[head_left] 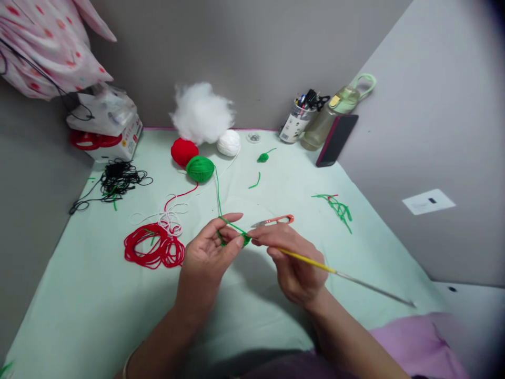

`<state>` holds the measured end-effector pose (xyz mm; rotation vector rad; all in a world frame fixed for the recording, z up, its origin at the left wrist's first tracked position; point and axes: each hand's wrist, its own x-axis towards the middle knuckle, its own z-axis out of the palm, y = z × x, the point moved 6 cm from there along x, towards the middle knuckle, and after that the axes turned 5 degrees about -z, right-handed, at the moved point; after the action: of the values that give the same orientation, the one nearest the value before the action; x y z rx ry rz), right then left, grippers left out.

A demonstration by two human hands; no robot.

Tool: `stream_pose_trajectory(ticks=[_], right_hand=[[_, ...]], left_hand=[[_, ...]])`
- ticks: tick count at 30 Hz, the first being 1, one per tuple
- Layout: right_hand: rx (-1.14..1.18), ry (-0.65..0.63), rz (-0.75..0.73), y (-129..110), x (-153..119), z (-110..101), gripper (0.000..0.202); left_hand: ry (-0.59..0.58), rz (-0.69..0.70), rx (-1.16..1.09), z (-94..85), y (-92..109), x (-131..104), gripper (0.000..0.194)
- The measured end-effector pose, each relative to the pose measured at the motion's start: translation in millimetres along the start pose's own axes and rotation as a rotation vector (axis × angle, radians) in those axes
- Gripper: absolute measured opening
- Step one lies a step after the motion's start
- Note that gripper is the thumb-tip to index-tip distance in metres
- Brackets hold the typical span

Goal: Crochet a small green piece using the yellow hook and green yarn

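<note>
Crochetwork (246,240), green, looks light, soft, stretchy; we judge its edge the best hold, our left hand (207,247) pinching it there, right hand (300,260) clasping the yellow-handled hook (333,271).

Bare forearms (349,334), thin pale bangle (126,367), perhaps purple clothing (276,365)

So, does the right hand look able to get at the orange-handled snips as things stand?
Probably yes: the snips lie just beyond the right hand, with nothing seen on top. That hand holds the yellow hook, though, so it may need to put that down first.
</note>
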<state>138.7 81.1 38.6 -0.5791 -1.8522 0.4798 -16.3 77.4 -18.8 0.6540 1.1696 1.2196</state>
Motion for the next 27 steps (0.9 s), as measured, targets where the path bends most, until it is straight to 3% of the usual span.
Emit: stream_pose_trajectory(ticks=[5, 9, 12, 16, 19, 23, 27], right_hand=[[-0.214, -0.064, -0.085, -7, -5, 4, 0.021], [-0.408, -0.136, -0.172, -11, -7, 9, 0.030], [-0.267, -0.065, -0.108, -7, -5, 6, 0.029], [0.212, 0.177, 0.248, 17, -5, -1, 0.023], [0.389, 0.199, 0.343, 24, -4, 5, 0.020], [0.254, 0.141, 0.302, 19, -4, 8, 0.021], [-0.040, 0.042, 0.119, 6, -7, 8, 0.030]], left_hand=[[0.033, 0.001, -0.005, 1.3, 3, -1, 0.036], [-0.110, -0.191, -0.222, 9.7, -4, -2, 0.056], [-0.204, -0.322, -0.357, 14.6, -6, -2, 0.052], [-0.173, -0.247, -0.366, 10.1, -2, 1, 0.040], [-0.166, -0.175, -0.252, 9.7, -2, 0, 0.037], [-0.097, -0.121, -0.148, 8.5, -6, -1, 0.036], [-0.095, -0.149, -0.214, 10.5, -7, -1, 0.044]])
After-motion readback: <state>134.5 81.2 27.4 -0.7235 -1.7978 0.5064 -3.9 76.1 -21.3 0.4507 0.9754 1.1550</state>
